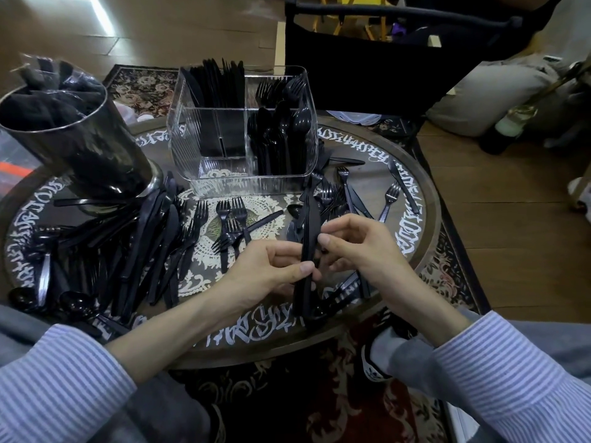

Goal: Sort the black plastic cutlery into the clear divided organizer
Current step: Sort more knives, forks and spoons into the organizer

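Note:
A clear divided organizer (pixel 224 174) stands at the back of the round table, with knives in its back left part, forks in the back right and spoons in the front right. Its front left part looks bare. My left hand (pixel 271 266) grips a stack of black knives (pixel 308 238) held upright, blades pointing away. My right hand (pixel 358 247) touches the same stack from the right, fingertips on its edge. Loose black forks (pixel 232 225) lie in the table's middle, a heap of knives and spoons (pixel 144 251) at the left, and more forks and knives (pixel 367 196) at the right.
A tall dark metal cylinder (pixel 80 145) with black cloth and plastic wrap stands at the table's left. The table rim (pixel 425 174) is painted with white lettering. A black fabric chair back (pixel 367 59) stands behind, and a person's grey trouser leg (pixel 499 91) shows at the far right.

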